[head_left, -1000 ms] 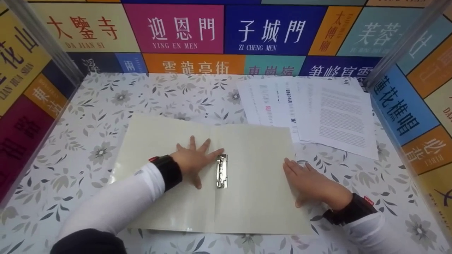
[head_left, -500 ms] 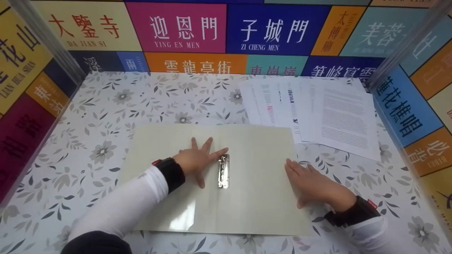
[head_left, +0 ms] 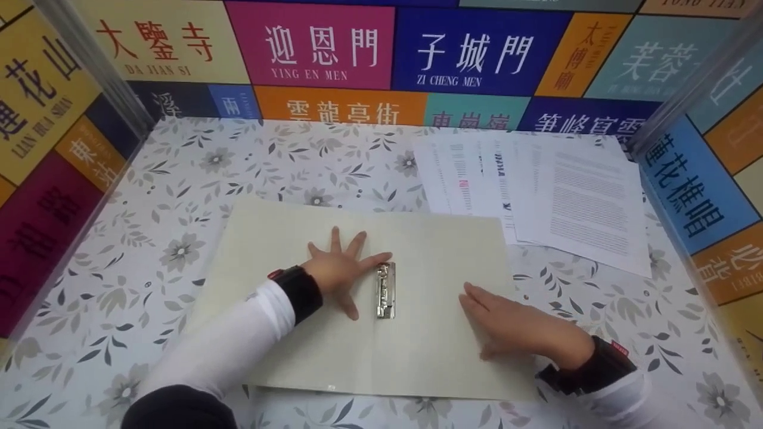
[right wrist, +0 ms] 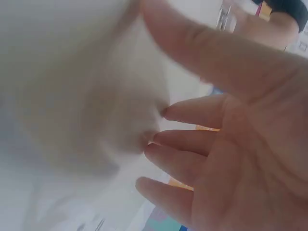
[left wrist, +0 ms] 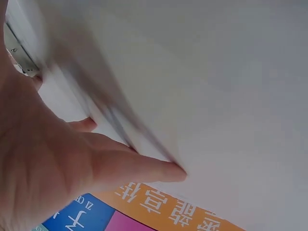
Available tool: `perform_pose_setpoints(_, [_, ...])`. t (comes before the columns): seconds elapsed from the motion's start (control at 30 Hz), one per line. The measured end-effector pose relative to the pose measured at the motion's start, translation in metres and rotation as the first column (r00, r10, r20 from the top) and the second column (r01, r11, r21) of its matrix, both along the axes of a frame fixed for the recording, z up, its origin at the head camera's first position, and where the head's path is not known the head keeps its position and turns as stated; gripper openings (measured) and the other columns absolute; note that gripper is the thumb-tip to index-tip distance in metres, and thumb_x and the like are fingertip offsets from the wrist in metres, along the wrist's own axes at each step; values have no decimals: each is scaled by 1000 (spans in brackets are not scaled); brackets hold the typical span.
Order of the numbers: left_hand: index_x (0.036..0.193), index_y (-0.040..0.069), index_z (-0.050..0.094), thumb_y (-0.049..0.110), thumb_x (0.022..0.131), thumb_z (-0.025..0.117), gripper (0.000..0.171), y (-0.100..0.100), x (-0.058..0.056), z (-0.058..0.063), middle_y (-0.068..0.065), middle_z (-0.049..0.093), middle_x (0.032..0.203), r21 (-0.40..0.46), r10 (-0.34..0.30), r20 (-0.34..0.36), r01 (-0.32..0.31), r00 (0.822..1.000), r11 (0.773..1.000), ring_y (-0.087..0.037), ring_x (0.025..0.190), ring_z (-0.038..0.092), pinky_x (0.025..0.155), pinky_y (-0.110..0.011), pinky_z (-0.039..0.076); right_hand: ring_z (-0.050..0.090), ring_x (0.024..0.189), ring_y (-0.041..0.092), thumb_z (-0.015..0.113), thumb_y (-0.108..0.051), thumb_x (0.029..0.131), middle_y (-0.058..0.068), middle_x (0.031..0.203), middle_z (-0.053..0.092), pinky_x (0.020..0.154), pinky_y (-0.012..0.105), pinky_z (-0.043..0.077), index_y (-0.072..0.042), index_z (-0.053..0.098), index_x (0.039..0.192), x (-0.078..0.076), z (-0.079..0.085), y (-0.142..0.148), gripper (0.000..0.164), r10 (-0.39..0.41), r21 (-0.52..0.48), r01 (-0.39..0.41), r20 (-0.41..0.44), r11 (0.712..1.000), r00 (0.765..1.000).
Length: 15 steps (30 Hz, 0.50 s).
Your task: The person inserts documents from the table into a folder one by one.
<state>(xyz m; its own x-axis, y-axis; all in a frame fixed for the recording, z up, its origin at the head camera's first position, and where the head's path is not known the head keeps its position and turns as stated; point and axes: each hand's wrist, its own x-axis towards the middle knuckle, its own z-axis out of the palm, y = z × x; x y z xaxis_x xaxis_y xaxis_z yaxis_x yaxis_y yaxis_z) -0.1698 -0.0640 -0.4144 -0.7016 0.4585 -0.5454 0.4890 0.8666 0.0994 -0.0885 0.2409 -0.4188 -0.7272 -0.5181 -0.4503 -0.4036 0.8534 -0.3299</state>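
A cream folder (head_left: 429, 351) lies spread flat on the table, with a metal clip (head_left: 385, 290) fixed beside its central fold. My left hand (head_left: 338, 273) presses on the left cover with its fingers splayed, one fingertip right at the top of the clip. On the right cover, my right hand (head_left: 506, 322) rests with fingers extended and thumb apart. In the right wrist view the right hand's fingertips (right wrist: 166, 113) touch the cream surface. The left wrist view shows the left thumb and fingers (left wrist: 163, 171) against the cover, which tilts up at its outer side.
Several printed sheets (head_left: 590, 208) lie fanned at the back right, partly behind the folder's upper edge. A floral cloth (head_left: 179, 250) covers the table. Panels with large lettering (head_left: 325, 44) rise at the back and both sides.
My right hand has slid inward from the folder's right edge onto the cover. The left cover went flat, then lifted slightly again. My left hand stays near the clip.
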Motion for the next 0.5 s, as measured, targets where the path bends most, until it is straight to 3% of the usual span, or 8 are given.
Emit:
perform_pose_setpoints(0.23, [151,50,-6,54,62,83,126,-4,-4,-7,-12,-22,160,17,1,60,-2,998,1000,-59,138,-14,96,-84,16,15,146,45,73,-32,84,30,158,11,117,55,23,9,24,148,-9,4,-35,91,66,-6,-66,19,998,998])
perform_pose_setpoints(0.4, [150,49,-9,60,63,80,125,-6,-4,-11,-12,-25,159,8,-29,38,29,999,1000,-60,138,-11,95,-84,19,6,147,44,66,-43,89,27,160,3,118,54,21,6,18,151,-26,5,-62,92,80,71,-84,64,994,995])
perform_pose_setpoints(0.5, [150,48,-11,62,63,79,126,-7,-3,-12,-12,-25,159,-8,-34,29,34,999,999,-60,138,-11,95,-84,19,5,148,43,63,-47,90,26,160,2,118,53,20,5,18,151,-34,5,-78,92,50,94,-56,64,994,997])
